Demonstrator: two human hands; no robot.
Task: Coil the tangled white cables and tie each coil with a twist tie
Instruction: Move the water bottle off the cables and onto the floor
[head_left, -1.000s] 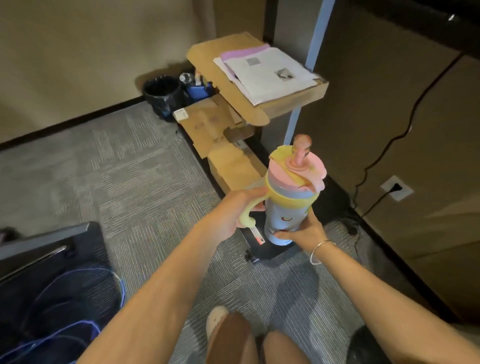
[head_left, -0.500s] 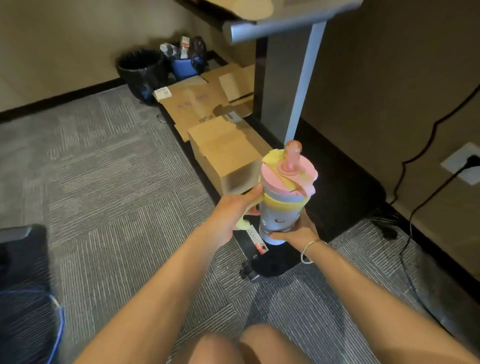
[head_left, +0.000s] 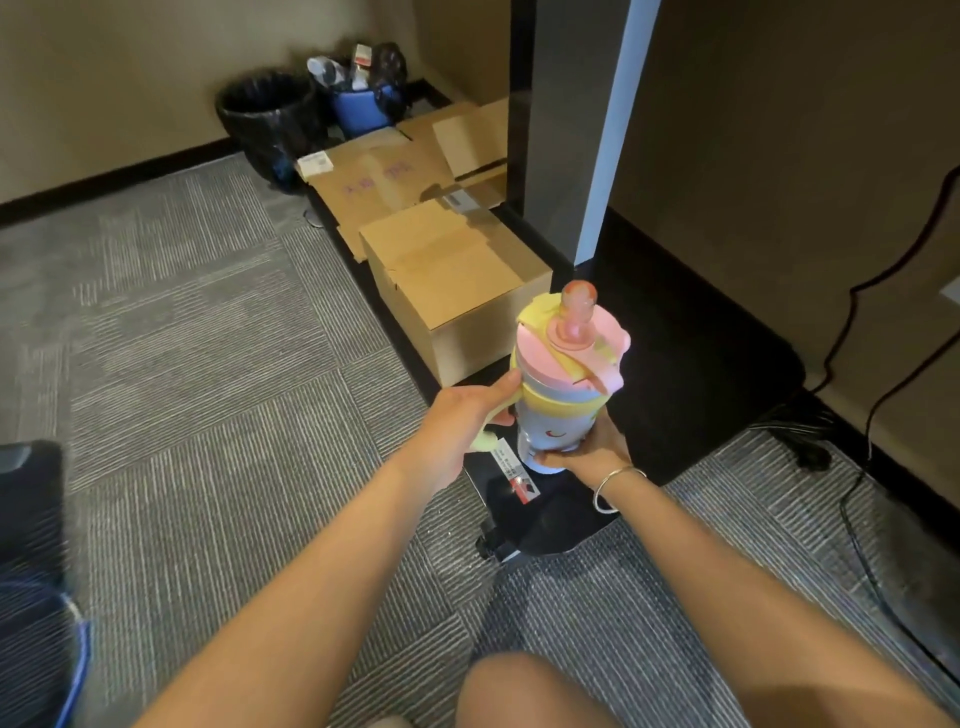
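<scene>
No white cables or twist ties appear in this view. I hold a pastel drinking cup (head_left: 563, 389) with a pink and yellow lid and a pink spout, upright above the floor. My left hand (head_left: 462, 421) grips its pale yellow handle on the left side. My right hand (head_left: 587, 449) cups the cup's lower part from the right, fingers curled round its base; a silver bangle sits on that wrist. The cup hangs just above the black base plate (head_left: 691, 374) of a desk leg.
A closed cardboard box (head_left: 457, 280) stands just behind the cup, flattened cardboard (head_left: 384, 176) beyond it. A black bin (head_left: 270, 119) and a blue bin (head_left: 361, 106) sit by the wall. The desk leg (head_left: 582, 130) rises at centre. Black power cables (head_left: 857, 322) run at right. Grey carpet lies to the left.
My view has tilted down and the desk top has left the frame. Both hands have lowered the cup towards the floor by the desk leg, keeping the same grip.
</scene>
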